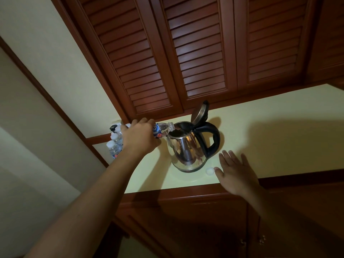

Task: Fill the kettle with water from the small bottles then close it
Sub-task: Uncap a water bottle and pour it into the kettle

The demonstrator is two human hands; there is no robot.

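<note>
— Where is the kettle?
— The shiny steel kettle with a black handle [186, 151] stands upright on the pale yellow countertop [270, 146]. Its round steel lid [199, 112] is hinged up and tilted back toward the far side.
— And the hands?
— The left hand [138, 135] has its fingers curled round a small clear plastic bottle with a blue label [163, 129]. The bottle is tipped on its side, uncapped mouth pointing right over the left rim of the kettle's open top. The right hand [236, 174] holds nothing: fingers straight and spread, palm down by the near edge, just right of the kettle. Whether it touches the surface I cannot tell.
— Anything else nearby?
— A small white bottle cap [210, 171] lies between the kettle's base and the right thumb, just beside the thumb. A cluster of small clear bottles with white caps [114, 146] stands at the far left, partly hidden behind the left hand. Beyond the far edge rise reddish-brown louvred wooden doors [195, 53].
</note>
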